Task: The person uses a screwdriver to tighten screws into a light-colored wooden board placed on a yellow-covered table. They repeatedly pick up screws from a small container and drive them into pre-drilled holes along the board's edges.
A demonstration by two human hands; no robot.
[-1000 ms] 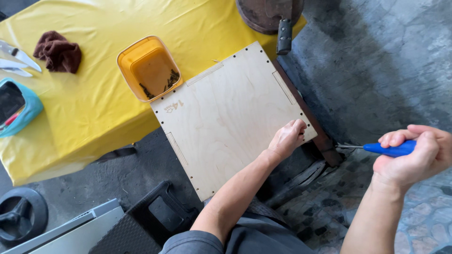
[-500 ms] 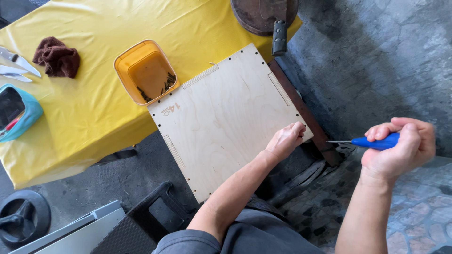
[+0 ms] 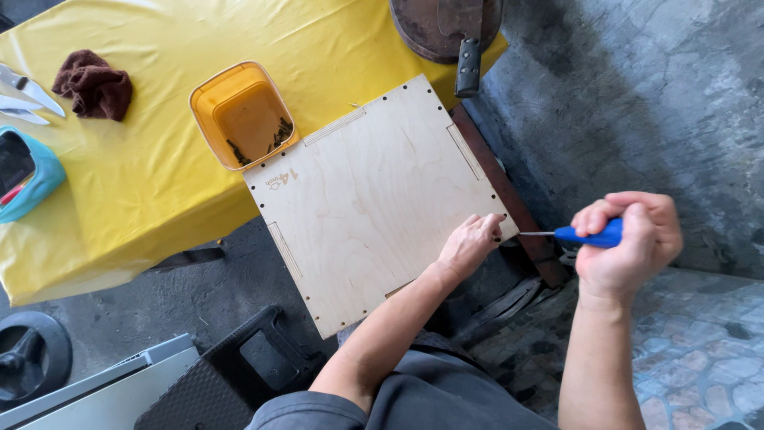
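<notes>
My left hand (image 3: 471,243) lies flat, fingers spread, pinning the pale square plywood panel (image 3: 374,203) overhanging the yellow-covered worktop (image 3: 143,183), so it stays put while my right hand (image 3: 629,243), fisted, drives the blue-handled screwdriver (image 3: 585,235) into its edge.

The right hand (image 3: 629,247) is covering most of the blue screwdriver handle (image 3: 593,235), and its tip is disappearing behind the plywood panel (image 3: 374,199) corner under the left hand (image 3: 471,243). The small dark pieces in the yellow tub (image 3: 243,115) are too small to identify. The picture's edges are cropping the teal object (image 3: 24,171) and the dark round thing (image 3: 446,28) at top.
</notes>
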